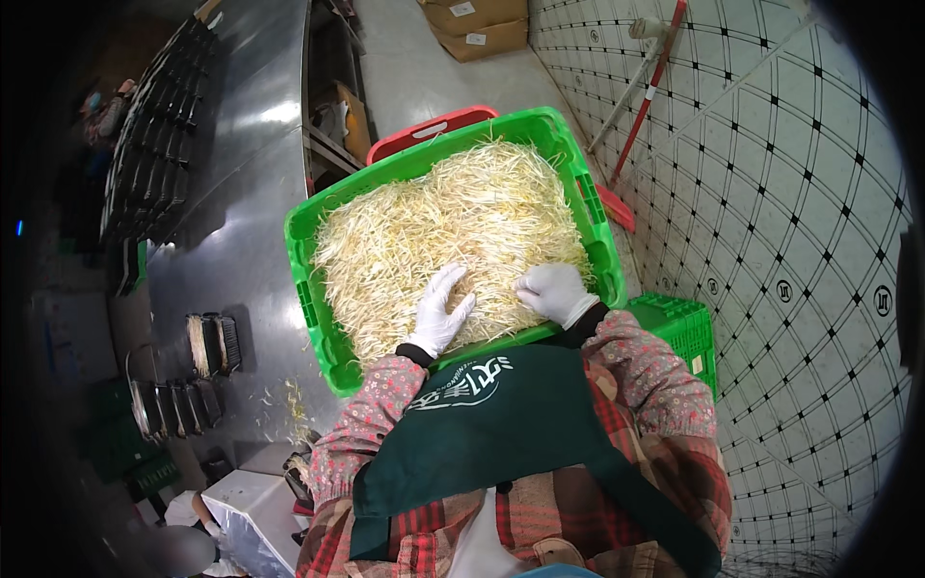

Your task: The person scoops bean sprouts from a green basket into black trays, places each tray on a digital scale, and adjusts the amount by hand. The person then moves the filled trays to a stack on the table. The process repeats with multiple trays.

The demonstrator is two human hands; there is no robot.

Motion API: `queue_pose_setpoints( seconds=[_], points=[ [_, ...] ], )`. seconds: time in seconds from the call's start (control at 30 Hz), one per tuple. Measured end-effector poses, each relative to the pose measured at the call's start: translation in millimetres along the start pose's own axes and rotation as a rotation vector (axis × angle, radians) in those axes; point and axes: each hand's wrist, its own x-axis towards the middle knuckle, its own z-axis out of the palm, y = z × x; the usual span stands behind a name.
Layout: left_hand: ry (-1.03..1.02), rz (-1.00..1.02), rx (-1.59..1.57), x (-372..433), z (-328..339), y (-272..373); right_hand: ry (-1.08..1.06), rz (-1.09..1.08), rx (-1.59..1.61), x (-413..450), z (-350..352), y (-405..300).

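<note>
A large green plastic crate (316, 345) full of pale bean sprouts (462, 217) stands right in front of me. My left hand (439, 309), in a white glove, rests on the sprouts near the crate's close side, with the thumb spread away from the fingers and nothing visible in it. To its right, my gloved right hand (558, 290) lies on the sprouts with curled fingers. The fingertips of that hand point into the heap, and whether they pinch any sprouts cannot be seen.
A steel table (267, 238) on the left bears stacked black trays (155, 137), packed trays (213, 343) and loose sprouts (295, 408). Another green crate (676, 336) stands at right, near a tiled wall (795, 217). A red-handled tool (647, 101) leans there. Other people work at left.
</note>
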Motion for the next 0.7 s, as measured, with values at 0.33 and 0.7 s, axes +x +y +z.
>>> queue_pose_setpoints(
  seconds=[0.33, 0.7],
  points=[
    [0.121, -0.022, -0.092, -16, -12, 16, 0.714, -0.168, 0.515, 95, -155, -33],
    [0.376, -0.107, -0.126, -57, -40, 31, -0.101, 0.029, 0.263, 261, -107, 29]
  ],
)
